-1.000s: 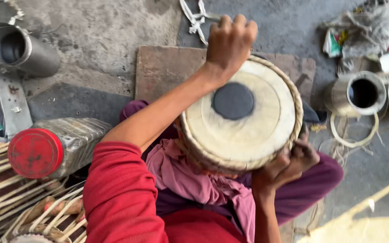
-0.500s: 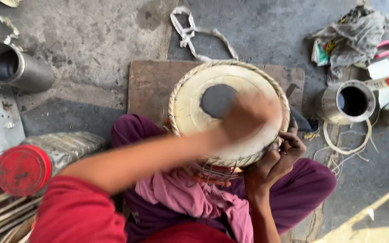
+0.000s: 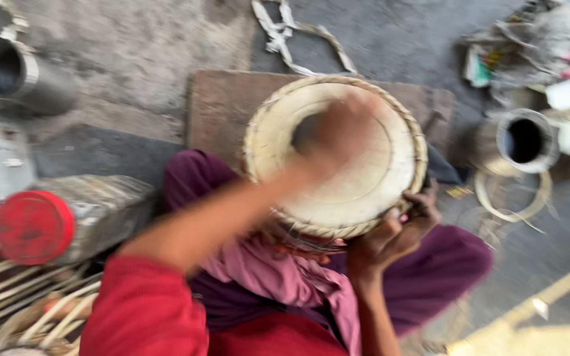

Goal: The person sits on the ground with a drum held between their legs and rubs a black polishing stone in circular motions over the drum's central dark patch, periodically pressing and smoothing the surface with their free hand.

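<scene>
A round drum [image 3: 364, 191] with a pale skin, a dark centre spot and a braided rim rests tilted on my lap. My left hand [image 3: 334, 135] lies over the drumhead near the dark spot. It is blurred by motion, so its fingers cannot be made out. The red-sleeved arm reaches in from the lower left. My right hand [image 3: 390, 237] grips the drum's near right edge from below, fingers curled around the rim. A pink cloth [image 3: 278, 277] lies under the drum on purple trousers.
A wooden board [image 3: 222, 105] lies on the concrete floor behind the drum. A metal cylinder [image 3: 14, 76] and a red-lidded jar [image 3: 34, 227] sit at the left, above woven straps [image 3: 8, 296]. At the right are a metal shell [image 3: 522, 142], a strap ring [image 3: 509, 198] and rags.
My left hand came back from the drum's far rim onto the drumhead and keeps moving across it. The right hand stays on the near edge. The view shifted slightly.
</scene>
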